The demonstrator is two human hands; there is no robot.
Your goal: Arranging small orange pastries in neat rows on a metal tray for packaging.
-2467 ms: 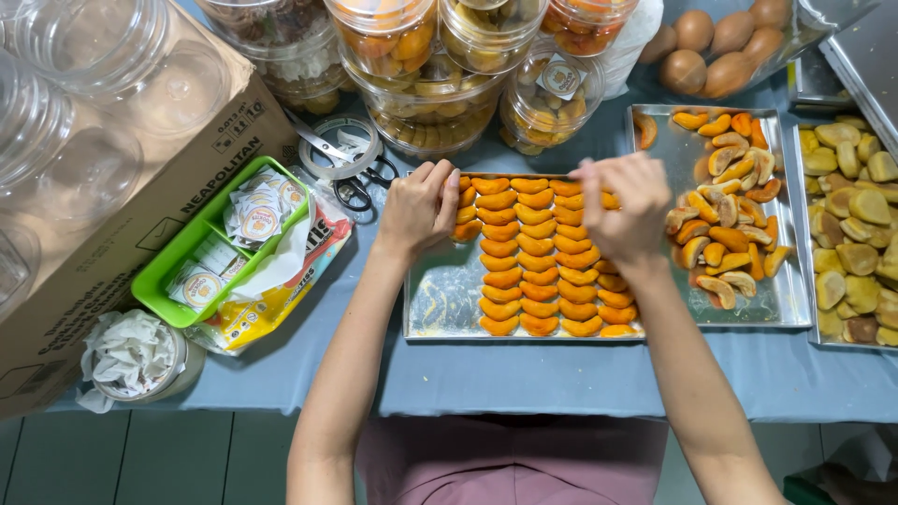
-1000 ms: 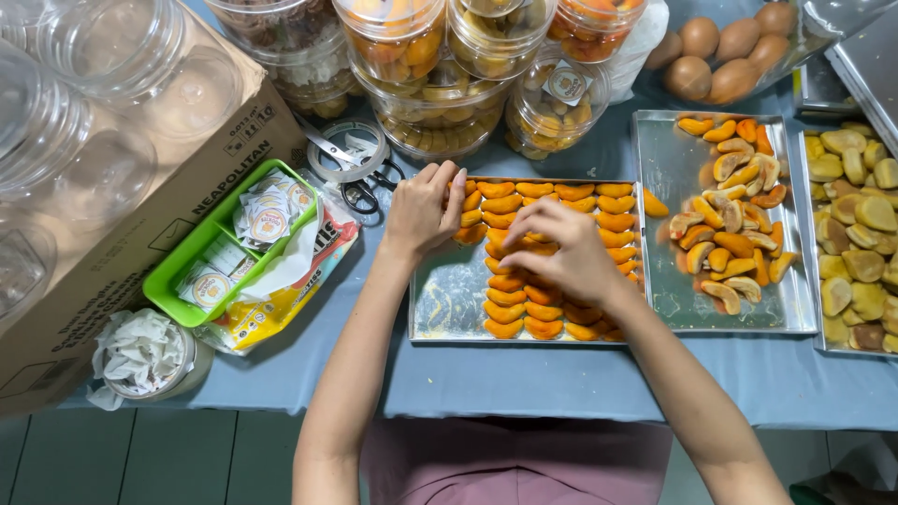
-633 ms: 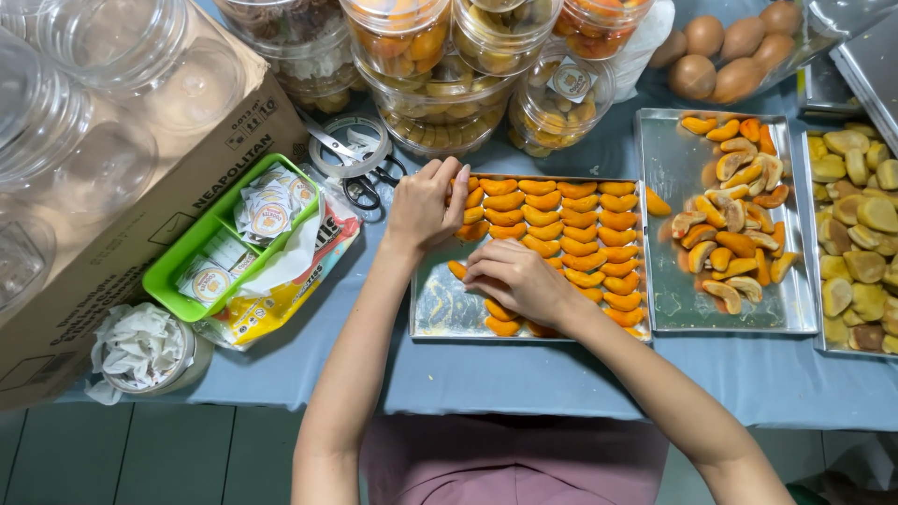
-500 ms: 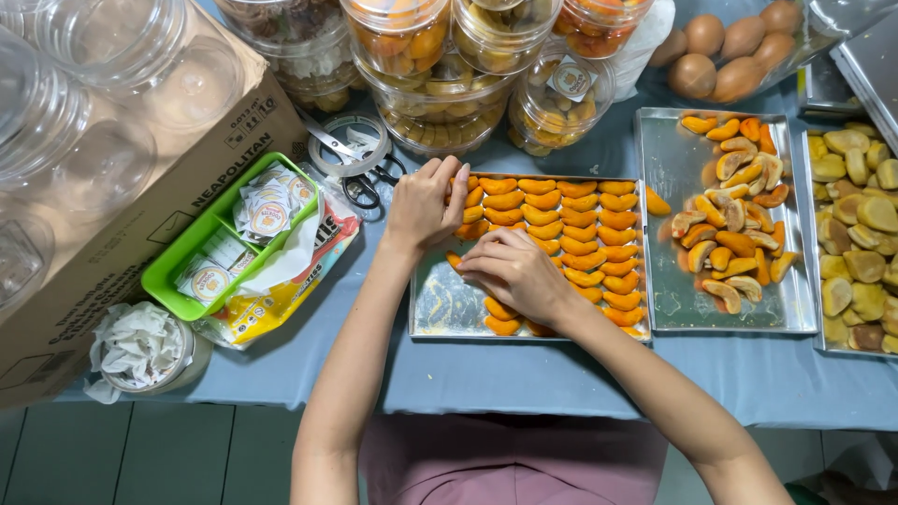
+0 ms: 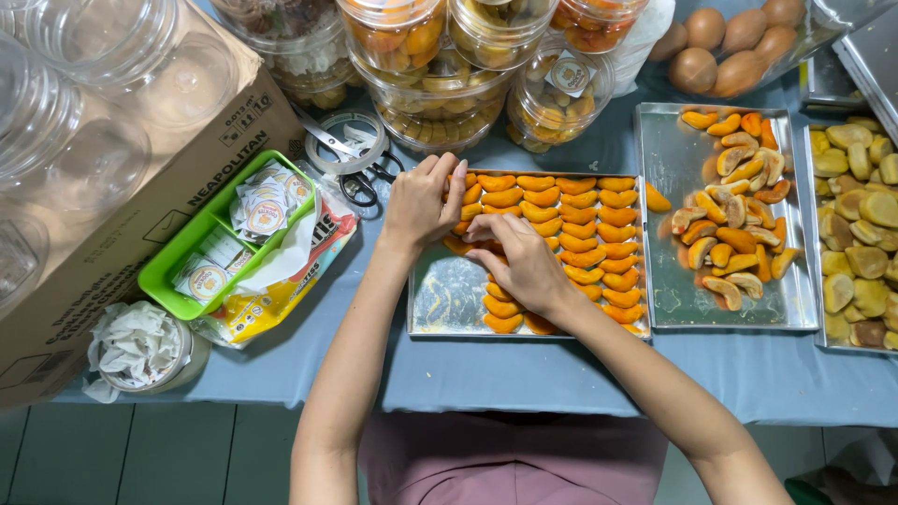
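A metal tray (image 5: pixel 444 304) in front of me holds rows of orange crescent cookies (image 5: pixel 585 229); its lower left part is bare. My left hand (image 5: pixel 423 201) rests on the cookies at the tray's top left corner, fingers together and bent over them. My right hand (image 5: pixel 524 262) reaches in from the lower right and covers the middle rows. Its thumb and fingertips pinch an orange cookie (image 5: pixel 458 246) right beside my left hand.
A second tray (image 5: pixel 673 299) of loose mixed orange cookies lies to the right, then a tray of pale cookies (image 5: pixel 856 252). Filled clear jars (image 5: pixel 440 65) and eggs (image 5: pixel 720 42) stand behind. At left: cardboard box (image 5: pixel 103 243), green basket (image 5: pixel 173 281), scissors (image 5: pixel 360 182), tape roll (image 5: pixel 348 150).
My right hand came from the right side of the tray across to its left part and now meets my left hand, which has stayed at the top left corner.
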